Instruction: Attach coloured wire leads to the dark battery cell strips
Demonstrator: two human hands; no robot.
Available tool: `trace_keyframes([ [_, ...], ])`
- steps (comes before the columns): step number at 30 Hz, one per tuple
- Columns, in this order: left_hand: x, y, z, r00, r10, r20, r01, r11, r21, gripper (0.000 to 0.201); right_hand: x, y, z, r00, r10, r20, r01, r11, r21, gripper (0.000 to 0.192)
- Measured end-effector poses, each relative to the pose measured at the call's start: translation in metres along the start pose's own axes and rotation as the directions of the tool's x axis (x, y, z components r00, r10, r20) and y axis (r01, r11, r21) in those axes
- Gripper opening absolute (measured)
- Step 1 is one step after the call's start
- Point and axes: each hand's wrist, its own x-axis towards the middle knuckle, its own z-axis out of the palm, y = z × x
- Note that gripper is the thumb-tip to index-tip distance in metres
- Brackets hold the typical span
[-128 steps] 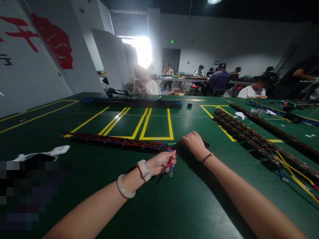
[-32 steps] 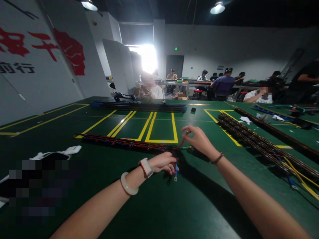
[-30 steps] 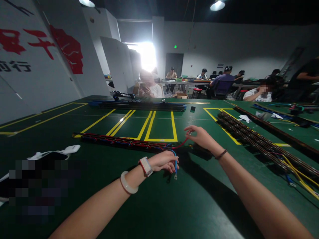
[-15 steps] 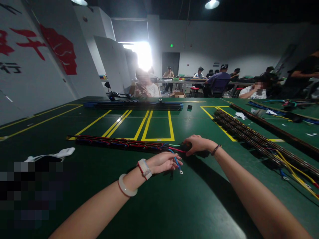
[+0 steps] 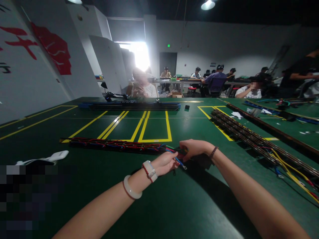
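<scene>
- The left hand (image 5: 165,163) lies low on the green table (image 5: 174,205), fingers curled and pinching the near end of a bundle of red and blue wires (image 5: 177,158). One blue wire with a metal ring terminal (image 5: 184,167) sticks out just past the fingertips.
- The right hand (image 5: 195,148) lies knuckles-up just beyond the left hand, fingers bent and pressed together over the same wire ends. Whether it grips one wire cannot be told; the fingertips are hidden.
- The wires run from the right-hand end of a long dark strip (image 5: 112,145) lying across the table; both hands are at that end.
- Change: one second earlier the right hand was raised above the table, pinching a single red wire drawn out to the right. It has now come down and closed in beside the left hand, and the red wire lies back among the others.
- Change: the blue terminal, which hung free below the left hand, now rests near the table surface.
- Meaning, as a judgement: the wire ends are gathered at one spot, under both hands.
- Writing: large red characters (image 5: 15,38) and a red emblem (image 5: 53,49) on the left wall are cut off and unreadable. A green lit sign (image 5: 168,45) above the far doorway is too small to read.
- A similar strip with yellow wires (image 5: 259,141) lies well apart to the right.
</scene>
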Motion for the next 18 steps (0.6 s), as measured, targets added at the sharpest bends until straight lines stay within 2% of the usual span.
trace_keyframes([
  [5, 0.004, -0.007, 0.005, 0.998, 0.058, -0.037, -0.057, 0.998, 0.025, 0.017, -0.002, -0.013, 0.0, 0.999, 0.027, 0.026, -0.026, 0.999, -0.03, 0.055],
  [9, 0.005, -0.009, 0.003, 0.998, 0.066, 0.01, -0.067, 0.996, 0.05, 0.014, -0.006, -0.02, -0.004, 0.997, 0.044, 0.062, -0.043, 0.999, -0.02, 0.055],
  [14, 0.006, -0.006, -0.004, 0.996, 0.066, 0.053, -0.068, 0.997, 0.045, 0.021, -0.007, -0.01, -0.009, 0.995, 0.005, 0.1, -0.025, 0.981, 0.193, 0.057],
  [18, 0.003, -0.002, -0.004, 0.997, 0.059, 0.043, -0.06, 0.998, 0.015, 0.019, -0.003, 0.001, -0.01, 0.997, -0.03, 0.07, 0.008, 0.956, 0.294, 0.042],
])
